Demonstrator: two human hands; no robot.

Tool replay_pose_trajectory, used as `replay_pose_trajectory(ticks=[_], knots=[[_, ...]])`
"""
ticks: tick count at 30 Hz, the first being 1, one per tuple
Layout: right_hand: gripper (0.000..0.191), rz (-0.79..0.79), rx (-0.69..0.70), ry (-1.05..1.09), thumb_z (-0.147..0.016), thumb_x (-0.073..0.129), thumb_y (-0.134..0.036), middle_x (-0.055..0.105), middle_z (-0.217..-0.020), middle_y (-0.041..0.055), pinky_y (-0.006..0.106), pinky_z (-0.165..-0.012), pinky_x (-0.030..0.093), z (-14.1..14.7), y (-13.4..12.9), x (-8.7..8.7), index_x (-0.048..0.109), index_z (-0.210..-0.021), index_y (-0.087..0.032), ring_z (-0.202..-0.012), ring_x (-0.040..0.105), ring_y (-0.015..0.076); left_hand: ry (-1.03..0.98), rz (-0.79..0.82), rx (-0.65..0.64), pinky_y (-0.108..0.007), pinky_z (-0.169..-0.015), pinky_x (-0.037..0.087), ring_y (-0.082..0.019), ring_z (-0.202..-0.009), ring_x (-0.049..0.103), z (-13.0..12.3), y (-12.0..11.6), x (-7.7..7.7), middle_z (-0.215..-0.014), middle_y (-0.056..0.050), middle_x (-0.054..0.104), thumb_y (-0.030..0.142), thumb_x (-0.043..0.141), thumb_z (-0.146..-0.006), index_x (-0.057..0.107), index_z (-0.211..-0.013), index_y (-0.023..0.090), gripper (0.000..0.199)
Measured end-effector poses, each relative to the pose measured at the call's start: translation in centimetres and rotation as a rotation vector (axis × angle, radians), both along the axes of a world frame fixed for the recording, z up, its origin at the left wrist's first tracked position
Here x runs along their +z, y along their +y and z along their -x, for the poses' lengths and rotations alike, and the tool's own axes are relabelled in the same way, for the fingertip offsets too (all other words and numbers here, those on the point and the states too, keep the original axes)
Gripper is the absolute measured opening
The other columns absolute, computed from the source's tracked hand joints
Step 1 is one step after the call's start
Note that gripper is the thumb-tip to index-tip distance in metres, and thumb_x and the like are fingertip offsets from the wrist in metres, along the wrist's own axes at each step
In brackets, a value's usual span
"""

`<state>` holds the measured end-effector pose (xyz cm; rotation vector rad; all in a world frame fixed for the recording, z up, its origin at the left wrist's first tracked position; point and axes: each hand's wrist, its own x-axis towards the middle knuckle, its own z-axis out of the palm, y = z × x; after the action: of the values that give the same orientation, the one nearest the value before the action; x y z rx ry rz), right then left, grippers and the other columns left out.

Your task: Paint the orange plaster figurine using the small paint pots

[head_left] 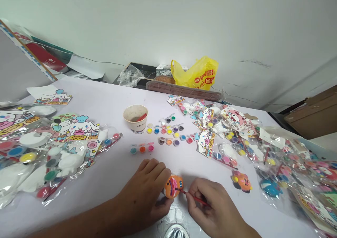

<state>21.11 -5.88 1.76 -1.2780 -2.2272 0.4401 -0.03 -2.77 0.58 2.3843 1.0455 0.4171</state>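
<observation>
Near the front of the white table, my left hand (151,192) is closed around the side of a small orange painted figurine (172,192) with pink, purple and blue patches. My right hand (210,203) pinches a thin red paintbrush (198,199), its tip touching the figurine's painted face. Beyond the hands lie strips of small paint pots (142,149) in many colours. A paper cup (135,120) with murky liquid and a red item leaning inside stands behind them. To the right of my right hand sits another orange painted figurine (241,182).
Clear bags of white figurines and paint pots (71,162) cover the left side; more bags (229,153) spread along the right, near a blue figurine (271,187). A yellow plastic bag (196,74) stands at the back by the wall. A shiny round object (176,231) is at the front edge.
</observation>
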Motion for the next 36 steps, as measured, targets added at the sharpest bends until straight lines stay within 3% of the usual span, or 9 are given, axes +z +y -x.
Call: replay_pose_trajectory(ticks=[10, 18, 24, 30, 36], knots=[[0.02, -0.035, 0.051, 0.005, -0.077, 0.05, -0.011, 0.05, -0.052, -0.0062, 0.018, -0.046, 0.034, 0.4, -0.2, 0.0, 0.036, -0.067, -0.023, -0.045, 0.045, 0.0079, 0.02, -0.01, 0.013, -0.039, -0.08, 0.034, -0.024, -0.088, 0.044, 0.0, -0.1, 0.1, -0.092, -0.003, 0.055, 0.018, 0.057, -0.077, 0.047, -0.087, 0.021, 0.014], [0.021, -0.022, 0.01, 0.011, -0.082, 0.051, -0.013, 0.043, -0.052, -0.0065, 0.02, -0.043, 0.032, -0.2, -0.2, 0.2, 0.042, -0.066, -0.022, -0.044, 0.041, 0.0082, -0.003, 0.004, 0.019, -0.038, -0.08, 0.034, -0.023, -0.088, 0.045, 0.0, -0.1, -0.1, -0.092, -0.002, 0.055, 0.017, 0.06, -0.076, 0.046, -0.086, 0.021, 0.017], [0.013, 0.097, 0.028, 0.061, -0.094, 0.051, -0.02, 0.055, -0.061, -0.0031, 0.021, -0.048, 0.039, -1.3, 0.3, 0.4, 0.058, -0.083, -0.02, -0.051, 0.049, 0.0109, -0.033, 0.029, 0.024, -0.037, -0.076, 0.034, -0.023, -0.086, 0.044, -0.1, 0.0, 0.1, -0.092, -0.002, 0.054, 0.012, 0.057, -0.071, 0.045, -0.089, 0.021, 0.024], [0.011, 0.125, 0.093, 0.116, -0.093, 0.05, -0.014, 0.058, -0.074, 0.0012, 0.023, -0.053, 0.045, -1.4, 0.5, 0.8, 0.058, -0.09, -0.021, -0.062, 0.056, 0.0134, -0.071, 0.064, 0.001, -0.036, -0.078, 0.034, -0.022, -0.087, 0.045, 0.1, 0.3, 0.1, -0.093, -0.001, 0.054, 0.011, 0.055, -0.068, 0.044, -0.092, 0.022, 0.029], [0.01, 0.12, 0.071, 0.15, -0.094, 0.049, -0.015, 0.054, -0.075, 0.0007, 0.023, -0.051, 0.043, -0.8, 0.1, 0.3, 0.057, -0.091, -0.021, -0.06, 0.053, 0.0129, -0.068, 0.064, -0.004, -0.036, -0.077, 0.035, -0.022, -0.086, 0.044, 0.1, 0.3, 0.2, -0.092, -0.001, 0.053, 0.01, 0.054, -0.065, 0.043, -0.09, 0.022, 0.031]])
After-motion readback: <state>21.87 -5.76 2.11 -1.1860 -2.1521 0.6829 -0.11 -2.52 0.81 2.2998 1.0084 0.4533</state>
